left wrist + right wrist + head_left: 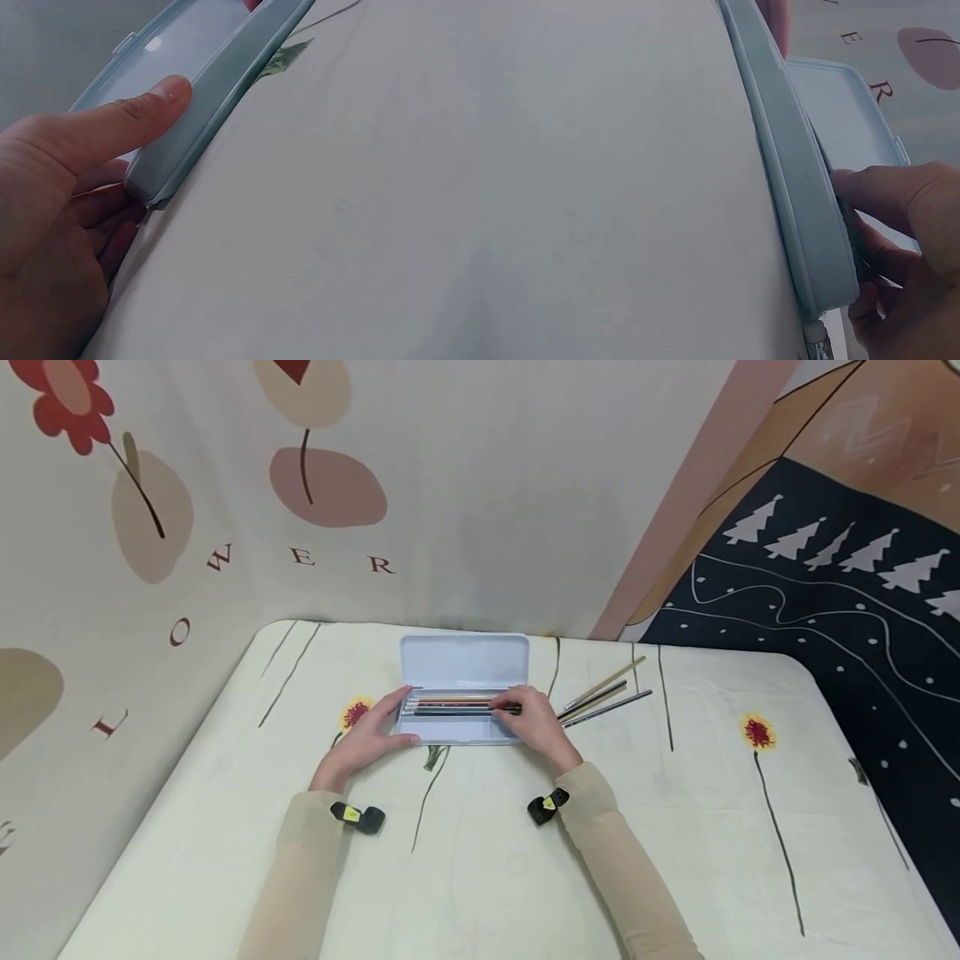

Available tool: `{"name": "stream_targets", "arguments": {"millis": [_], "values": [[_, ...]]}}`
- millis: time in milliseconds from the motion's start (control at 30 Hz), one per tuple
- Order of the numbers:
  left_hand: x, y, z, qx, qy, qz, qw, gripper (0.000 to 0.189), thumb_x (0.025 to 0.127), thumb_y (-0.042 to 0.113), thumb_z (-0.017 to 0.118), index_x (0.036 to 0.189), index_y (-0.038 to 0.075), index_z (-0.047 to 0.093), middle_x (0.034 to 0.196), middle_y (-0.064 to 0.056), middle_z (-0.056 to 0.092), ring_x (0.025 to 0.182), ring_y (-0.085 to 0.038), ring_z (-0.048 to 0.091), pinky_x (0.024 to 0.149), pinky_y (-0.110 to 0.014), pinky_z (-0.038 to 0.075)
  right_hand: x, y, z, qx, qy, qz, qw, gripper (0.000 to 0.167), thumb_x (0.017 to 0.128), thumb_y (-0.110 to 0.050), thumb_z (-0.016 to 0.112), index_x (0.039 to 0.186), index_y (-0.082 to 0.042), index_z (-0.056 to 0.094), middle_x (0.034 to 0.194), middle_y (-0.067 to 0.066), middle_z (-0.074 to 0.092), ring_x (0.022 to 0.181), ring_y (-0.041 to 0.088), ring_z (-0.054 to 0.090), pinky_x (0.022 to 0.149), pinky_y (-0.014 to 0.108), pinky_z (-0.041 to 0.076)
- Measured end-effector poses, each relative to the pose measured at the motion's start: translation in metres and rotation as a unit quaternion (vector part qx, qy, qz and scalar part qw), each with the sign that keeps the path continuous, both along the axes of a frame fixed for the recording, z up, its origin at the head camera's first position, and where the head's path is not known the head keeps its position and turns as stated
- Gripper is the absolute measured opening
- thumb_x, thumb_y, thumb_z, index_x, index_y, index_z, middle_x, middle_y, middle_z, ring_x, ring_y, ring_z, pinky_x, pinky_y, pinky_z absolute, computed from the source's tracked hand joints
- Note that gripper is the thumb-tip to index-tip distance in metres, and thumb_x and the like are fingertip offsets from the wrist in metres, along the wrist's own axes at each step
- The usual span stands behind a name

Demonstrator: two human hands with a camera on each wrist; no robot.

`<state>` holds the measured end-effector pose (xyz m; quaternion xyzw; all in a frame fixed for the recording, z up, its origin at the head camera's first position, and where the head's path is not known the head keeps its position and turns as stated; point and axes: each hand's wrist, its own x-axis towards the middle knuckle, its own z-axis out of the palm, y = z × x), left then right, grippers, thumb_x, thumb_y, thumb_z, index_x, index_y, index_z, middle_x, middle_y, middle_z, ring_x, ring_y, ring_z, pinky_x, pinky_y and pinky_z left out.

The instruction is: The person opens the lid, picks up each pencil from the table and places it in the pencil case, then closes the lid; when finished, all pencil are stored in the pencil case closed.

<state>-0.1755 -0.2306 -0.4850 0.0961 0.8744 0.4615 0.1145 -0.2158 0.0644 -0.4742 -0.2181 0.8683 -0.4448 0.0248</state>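
A light blue pencil case (442, 729) lies on the cloth with its lid (465, 660) raised at the back. Several pencils (448, 702) lie lengthwise in it. My left hand (365, 743) holds the case's left end, the thumb (169, 94) on the front rim and the other fingers around the end wall. At the case's right end, my right hand (536, 722) pinches a dark pencil (853, 225) between thumb and fingers, over the inside. The case wall and my fingers hide part of that pencil.
Several loose pencils (607, 693) lie fanned out on the cloth to the right of the case, close to my right hand. The white cloth (465, 877) has printed flowers and stems. A hanging printed curtain (510, 527) stands behind the table.
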Motion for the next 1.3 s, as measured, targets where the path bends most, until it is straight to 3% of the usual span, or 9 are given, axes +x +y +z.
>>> {"name": "stream_targets", "arguments": {"millis": [367,600,1033,1300], "values": [[-0.001,-0.001,0.002,0.002,0.004,-0.003,1.0000,0.090,0.082,0.028,0.079,0.153,0.010,0.026,0.156,-0.018,0.023,0.143,-0.036,0.017,0.113,-0.054,0.016,-0.002,0.006,0.002,-0.017,-0.003,-0.002,0.9999,0.013,0.086,-0.003,0.070,0.098,-0.002,0.075,0.103,0.011,0.069,0.103,0.027,0.060,0.093,0.039,0.045],[-0.002,-0.001,0.002,0.007,0.001,-0.003,1.0000,0.091,0.081,0.028,0.079,0.153,0.010,0.026,0.156,-0.018,0.023,0.143,-0.036,0.016,0.113,-0.054,0.016,0.005,0.017,0.005,-0.035,-0.016,-0.021,0.9990,0.012,0.087,-0.003,0.069,0.099,-0.002,0.074,0.105,0.010,0.068,0.093,0.023,0.059,0.075,0.034,0.049],[0.001,-0.001,0.001,0.008,-0.005,0.003,1.0000,0.090,0.082,0.026,0.079,0.153,0.011,0.026,0.156,-0.018,0.022,0.143,-0.036,0.016,0.113,-0.055,0.015,0.009,0.048,0.001,-0.042,-0.038,-0.075,0.9956,0.012,0.090,-0.004,0.067,0.100,-0.003,0.073,0.097,0.009,0.067,0.075,0.021,0.055,0.064,0.029,0.046],[0.000,0.000,-0.001,0.008,-0.004,0.004,1.0000,0.090,0.082,0.025,0.079,0.153,0.010,0.026,0.156,-0.017,0.023,0.143,-0.035,0.016,0.114,-0.053,0.015,0.008,0.070,0.004,-0.054,-0.021,-0.086,0.9946,0.013,0.089,-0.002,0.066,0.101,0.001,0.072,0.097,0.013,0.068,0.083,0.022,0.059,0.071,0.028,0.048]]}}
